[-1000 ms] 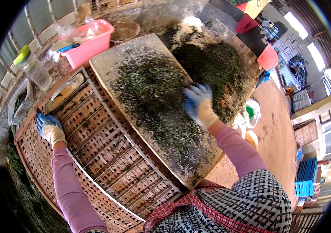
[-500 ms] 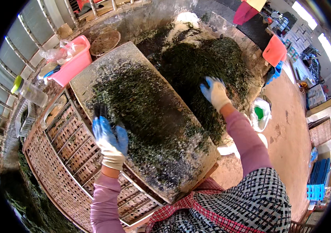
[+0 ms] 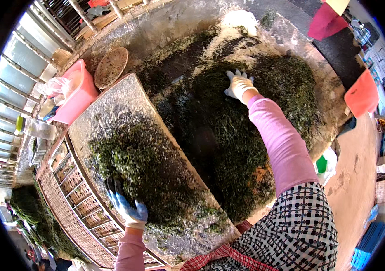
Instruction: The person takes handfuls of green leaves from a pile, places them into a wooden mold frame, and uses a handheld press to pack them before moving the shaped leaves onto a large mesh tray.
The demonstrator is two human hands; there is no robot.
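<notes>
My left hand (image 3: 129, 211), in a white glove with a blue palm and fingers, rests at the near left side of a pile of dark green shredded leafy matter (image 3: 127, 153). Its fingers stretch forward and the thumb stands apart; the fingertips look dark. Beneath the pile is a pale slab or board (image 3: 111, 99) specked with white grains. My right hand (image 3: 238, 86), gloved alike, lies with spread fingers on the large green heap (image 3: 287, 86) in a trough right of the board. Whether its fingertips press into the leaves is hard to see.
Left of the board stands a woven bamboo rack (image 3: 72, 203). A pink tub (image 3: 77, 97), a round basket (image 3: 112, 67) and a clear jar (image 3: 38, 128) sit at the far left. White material (image 3: 237, 22) lies behind the heap; a red-orange cloth or plastic piece (image 3: 362, 92) hangs right.
My right hand has reached farther across the heap, away from me. My left hand has come nearer along the board's left side, and the leaves there are bunched more to the left. The view has shifted.
</notes>
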